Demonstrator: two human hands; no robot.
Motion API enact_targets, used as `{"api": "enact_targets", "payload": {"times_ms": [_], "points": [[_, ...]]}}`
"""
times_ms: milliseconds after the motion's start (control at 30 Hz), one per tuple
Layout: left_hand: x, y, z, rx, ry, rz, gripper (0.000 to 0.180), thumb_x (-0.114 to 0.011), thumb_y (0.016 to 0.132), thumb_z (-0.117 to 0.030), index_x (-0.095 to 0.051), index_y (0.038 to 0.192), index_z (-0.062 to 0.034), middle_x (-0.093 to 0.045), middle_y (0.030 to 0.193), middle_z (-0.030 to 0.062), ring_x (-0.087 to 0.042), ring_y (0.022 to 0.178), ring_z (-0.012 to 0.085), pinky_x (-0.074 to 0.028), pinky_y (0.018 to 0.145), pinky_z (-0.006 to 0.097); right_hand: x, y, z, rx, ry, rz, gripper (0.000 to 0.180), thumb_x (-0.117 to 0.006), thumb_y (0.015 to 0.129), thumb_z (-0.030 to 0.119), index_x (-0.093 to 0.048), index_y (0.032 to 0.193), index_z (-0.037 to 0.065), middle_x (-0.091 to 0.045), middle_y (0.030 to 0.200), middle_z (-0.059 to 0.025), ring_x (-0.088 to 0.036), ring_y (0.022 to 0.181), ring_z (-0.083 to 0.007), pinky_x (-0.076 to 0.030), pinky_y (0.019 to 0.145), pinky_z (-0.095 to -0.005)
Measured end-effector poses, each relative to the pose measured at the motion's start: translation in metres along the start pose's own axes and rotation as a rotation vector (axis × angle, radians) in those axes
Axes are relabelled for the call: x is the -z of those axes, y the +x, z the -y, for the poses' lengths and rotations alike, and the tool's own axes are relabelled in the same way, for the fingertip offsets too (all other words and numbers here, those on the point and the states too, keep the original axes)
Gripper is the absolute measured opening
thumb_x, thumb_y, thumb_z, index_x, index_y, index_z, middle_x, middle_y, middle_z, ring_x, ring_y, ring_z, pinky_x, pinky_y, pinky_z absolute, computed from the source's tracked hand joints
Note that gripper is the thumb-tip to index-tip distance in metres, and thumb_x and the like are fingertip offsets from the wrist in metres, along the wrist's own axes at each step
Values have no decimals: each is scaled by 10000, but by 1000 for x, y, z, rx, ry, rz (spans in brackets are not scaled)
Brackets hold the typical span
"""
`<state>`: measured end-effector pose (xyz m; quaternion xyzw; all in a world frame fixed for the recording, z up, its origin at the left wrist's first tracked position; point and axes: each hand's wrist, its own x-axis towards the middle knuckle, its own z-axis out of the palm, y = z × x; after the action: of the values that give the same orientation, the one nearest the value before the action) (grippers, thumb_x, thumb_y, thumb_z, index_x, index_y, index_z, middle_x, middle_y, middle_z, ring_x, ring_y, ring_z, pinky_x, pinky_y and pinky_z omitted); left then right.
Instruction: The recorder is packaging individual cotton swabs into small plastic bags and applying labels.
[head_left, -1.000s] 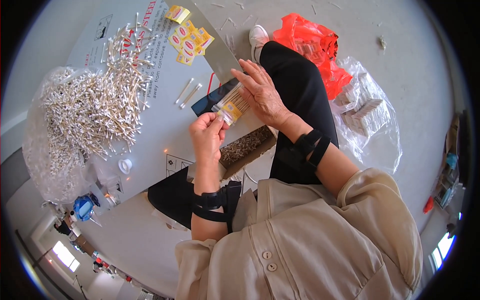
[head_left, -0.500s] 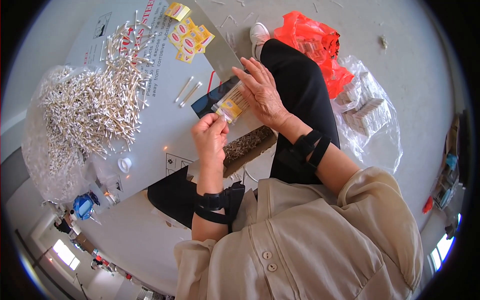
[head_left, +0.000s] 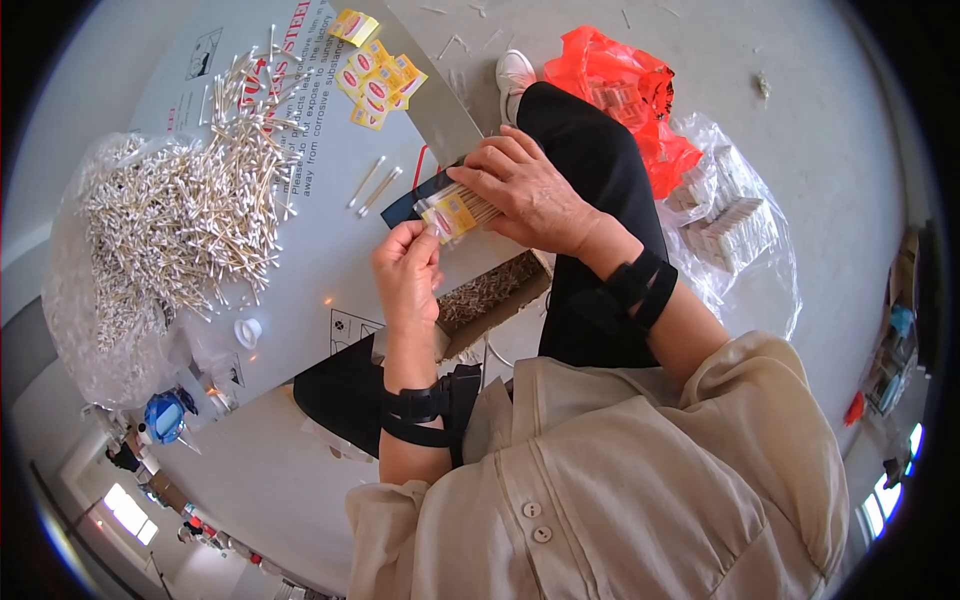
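Left fingers (head_left: 404,237) pinched together, right fingers (head_left: 487,163) apparently curled

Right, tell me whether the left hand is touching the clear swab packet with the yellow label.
Touching. The head view shows it plainly: the left hand pinches the left end of the swab packet, with no gap between them.

clothing: beige button-front shirt (head_left: 600,470), two pale round buttons (head_left: 541,534) low on the placket, loose short sleeves (head_left: 765,400). lower body: plain black trousers (head_left: 605,150), one white shoe (head_left: 514,75) visible. left hand (head_left: 408,275) and right hand (head_left: 535,200): bare. forearms: double black straps, left (head_left: 415,405) and right (head_left: 640,285), each with a dark blocky piece attached; detail unclear.
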<state>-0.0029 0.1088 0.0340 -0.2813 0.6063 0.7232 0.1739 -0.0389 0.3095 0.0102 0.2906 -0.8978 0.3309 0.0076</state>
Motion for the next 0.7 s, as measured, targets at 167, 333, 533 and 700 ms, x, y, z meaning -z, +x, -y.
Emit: {"api": "enact_targets", "payload": {"times_ms": [167,333,533,700], "points": [[-8,-12,-16,-119,81,-53,65,-642,879,-42,-622,822,-19,-499,665,-25,-368,512,33,-283,448,201,-2,3,10,-9,40,-112,612,-756,601,88,-568,1182,61,-574,1111,-81,-515,1140,-295,-402,1004,-432],[-12,-25,-36,-681,457,-92,101,-683,830,-9,-614,757,-5,-547,813,-10,-405,577,51,-323,494,216,-6,6,34,-115,265,-156,571,-773,628,71,-570,1162,64,-594,1091,-76,-540,1112,-286,-410,986,-412],[-17,-43,-59,-641,760,-57,77,-690,747,12,-621,762,-19,-573,938,33,-484,634,81,-368,522,227,-24,4,49,-189,483,-240,613,-832,589,48,-594,1154,77,-595,1103,-104,-539,1106,-313,-463,936,-398],[-17,-48,-62,-539,858,-55,68,-668,760,40,-605,743,22,-572,980,41,-533,712,74,-427,578,218,-29,0,44,-160,507,-268,595,-818,603,40,-597,1155,74,-601,1100,-100,-540,1094,-309,-472,932,-390]]}}
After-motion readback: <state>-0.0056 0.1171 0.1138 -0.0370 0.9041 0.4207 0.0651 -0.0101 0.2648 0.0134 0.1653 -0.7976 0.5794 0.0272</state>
